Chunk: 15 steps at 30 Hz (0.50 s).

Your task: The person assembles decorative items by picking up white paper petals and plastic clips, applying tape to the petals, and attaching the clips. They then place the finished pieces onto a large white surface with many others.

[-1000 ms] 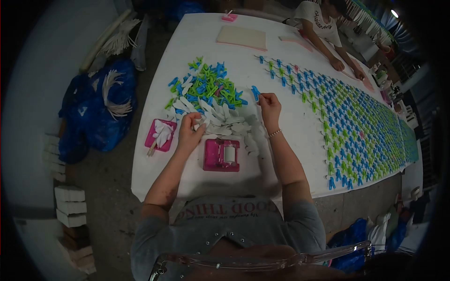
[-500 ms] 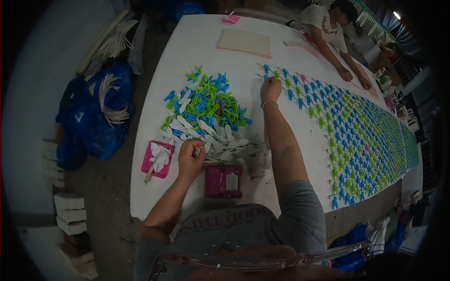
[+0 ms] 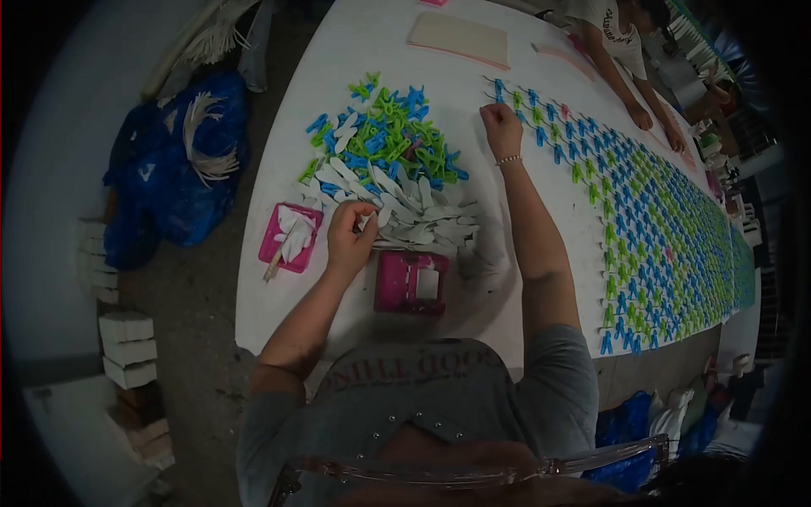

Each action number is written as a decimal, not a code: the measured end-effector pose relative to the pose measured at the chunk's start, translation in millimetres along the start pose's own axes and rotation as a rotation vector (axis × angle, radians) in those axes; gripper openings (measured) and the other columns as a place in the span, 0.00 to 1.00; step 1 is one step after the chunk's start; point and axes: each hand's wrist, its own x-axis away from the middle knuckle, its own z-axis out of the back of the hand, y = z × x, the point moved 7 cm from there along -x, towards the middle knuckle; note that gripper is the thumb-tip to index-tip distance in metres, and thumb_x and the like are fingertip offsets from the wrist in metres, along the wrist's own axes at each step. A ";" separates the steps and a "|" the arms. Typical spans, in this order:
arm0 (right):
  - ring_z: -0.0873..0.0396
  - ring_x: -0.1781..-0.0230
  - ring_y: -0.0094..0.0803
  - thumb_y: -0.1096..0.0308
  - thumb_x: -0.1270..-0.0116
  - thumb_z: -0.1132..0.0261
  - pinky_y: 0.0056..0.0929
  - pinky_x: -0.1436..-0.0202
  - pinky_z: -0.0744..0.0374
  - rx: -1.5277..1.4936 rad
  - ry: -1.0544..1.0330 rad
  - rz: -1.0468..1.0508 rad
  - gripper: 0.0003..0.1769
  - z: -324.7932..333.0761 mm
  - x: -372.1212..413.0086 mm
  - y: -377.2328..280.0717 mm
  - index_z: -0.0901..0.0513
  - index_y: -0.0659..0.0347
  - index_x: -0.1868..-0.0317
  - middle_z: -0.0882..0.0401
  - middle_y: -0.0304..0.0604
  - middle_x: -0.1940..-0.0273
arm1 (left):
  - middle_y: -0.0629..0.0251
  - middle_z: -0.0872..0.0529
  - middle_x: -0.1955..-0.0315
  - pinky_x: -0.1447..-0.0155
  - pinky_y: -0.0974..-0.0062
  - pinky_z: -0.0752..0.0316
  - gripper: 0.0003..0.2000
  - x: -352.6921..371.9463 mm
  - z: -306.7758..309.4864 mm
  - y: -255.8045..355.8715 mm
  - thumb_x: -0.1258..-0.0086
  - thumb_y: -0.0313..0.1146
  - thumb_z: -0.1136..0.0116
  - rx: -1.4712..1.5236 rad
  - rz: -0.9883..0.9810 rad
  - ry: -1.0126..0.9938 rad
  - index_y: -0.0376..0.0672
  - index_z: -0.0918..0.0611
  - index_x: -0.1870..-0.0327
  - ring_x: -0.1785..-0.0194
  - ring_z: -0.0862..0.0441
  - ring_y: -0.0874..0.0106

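Note:
My left hand (image 3: 349,241) is closed in a pinch at the near left edge of a heap of white petal-shaped pieces (image 3: 418,215). A small white piece (image 3: 366,221) shows between its fingertips. Beyond that heap lies a pile of blue and green clothespin-like clips (image 3: 384,131). My right hand (image 3: 503,133) is closed above the table, beside the far left corner of a wide layout of clips in rows (image 3: 650,228). Its fingertips are bent in, and what they hold, if anything, is hidden. A blue clip (image 3: 498,89) lies just beyond it.
A pink tray (image 3: 291,262) with white cloth and a brush-like stick stands left. A magenta box (image 3: 397,283) sits in front of me. A beige sheet stack (image 3: 460,38) lies at the far side. Another person's hands (image 3: 646,118) work at the far right of the white table (image 3: 270,317).
The view has tipped, so the table sits higher in it. My right hand has drawn back slightly from the blue clip at the layout's corner. My left hand stays by the white pieces.

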 end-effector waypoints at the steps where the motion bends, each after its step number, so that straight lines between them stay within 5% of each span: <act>1: 0.22 0.72 0.32 0.67 0.38 0.35 0.28 0.63 0.23 -0.123 -0.195 -0.015 0.08 -5.2 15.5 -4.0 0.18 0.63 0.63 0.18 0.45 0.69 | 0.65 0.23 0.68 0.65 0.78 0.32 0.06 0.8 1.0 -1.8 0.39 0.23 0.41 0.027 0.008 0.022 0.40 0.22 0.62 0.69 0.28 0.72; 2: 0.23 0.72 0.27 0.67 0.36 0.36 0.25 0.64 0.23 -0.245 -0.388 -0.030 0.08 -9.4 35.1 -9.0 0.18 0.63 0.62 0.18 0.43 0.70 | 0.65 0.23 0.68 0.64 0.78 0.32 0.06 1.7 2.3 -2.7 0.39 0.24 0.41 0.055 0.015 0.045 0.40 0.21 0.62 0.68 0.28 0.72; 4: 0.20 0.71 0.38 0.66 0.36 0.37 0.30 0.64 0.23 -0.364 -0.566 0.122 0.09 -2.0 78.0 -26.2 0.17 0.63 0.62 0.17 0.48 0.70 | 0.64 0.23 0.68 0.64 0.77 0.31 0.06 2.6 5.1 3.1 0.39 0.24 0.41 0.042 -0.047 0.080 0.40 0.21 0.62 0.68 0.27 0.71; 7: 0.19 0.69 0.41 0.66 0.36 0.37 0.31 0.61 0.22 -0.126 -0.698 0.171 0.09 21.7 125.2 -56.7 0.17 0.62 0.61 0.16 0.48 0.67 | 0.64 0.22 0.67 0.62 0.75 0.31 0.06 5.9 8.5 13.9 0.39 0.23 0.41 0.004 -0.151 0.126 0.41 0.21 0.62 0.67 0.27 0.70; 15: 0.21 0.61 0.44 0.66 0.43 0.34 0.38 0.55 0.22 0.207 -0.626 0.382 0.10 30.0 167.9 -71.4 0.17 0.60 0.62 0.17 0.45 0.63 | 0.63 0.21 0.67 0.61 0.72 0.31 0.07 11.6 12.2 18.4 0.41 0.23 0.41 -0.051 -0.195 0.169 0.41 0.21 0.62 0.66 0.26 0.67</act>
